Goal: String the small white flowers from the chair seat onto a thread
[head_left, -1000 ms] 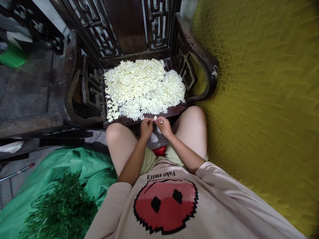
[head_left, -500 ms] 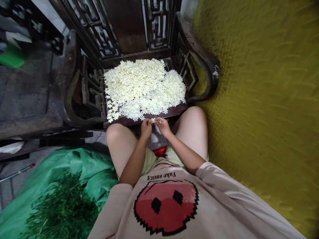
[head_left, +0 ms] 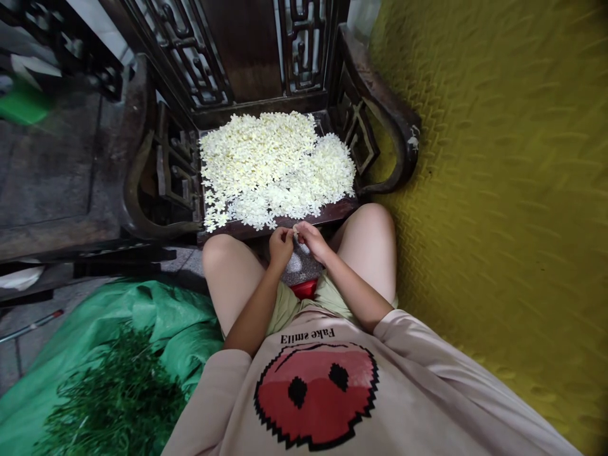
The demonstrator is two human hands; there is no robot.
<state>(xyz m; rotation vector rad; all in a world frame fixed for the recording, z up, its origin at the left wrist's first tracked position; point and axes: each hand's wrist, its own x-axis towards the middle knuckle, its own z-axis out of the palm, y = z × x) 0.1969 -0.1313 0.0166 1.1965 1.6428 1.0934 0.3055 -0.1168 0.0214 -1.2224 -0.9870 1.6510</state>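
Observation:
My two hands meet between my knees, just below the front edge of the chair seat. At the fingertips of my right hand (head_left: pixel 312 242) is a small pale flower (head_left: pixel 295 230), pinched and partly covered by the fingers. Close beside it, my left hand (head_left: pixel 281 246) has its thumb and fingers pressed together; what they hold, if anything, is too small to make out. A thick layer of loose white and cream flowers (head_left: pixel 266 152) covers most of the dark wooden chair seat (head_left: pixel 327 211) in front of me.
Curved armrests (head_left: pixel 406 145) flank the seat. At lower left, green leafy stems (head_left: pixel 118 392) lie on a green plastic sheet (head_left: pixel 142 297). A yellow textured surface (head_left: pixel 498 190) rises on the right. Something red (head_left: pixel 304 289) shows between my thighs.
The flower showed openly between both hands before; now it is turned and mostly covered by my right fingers. My right fingers have shifted slightly left. The flower layer looks unchanged.

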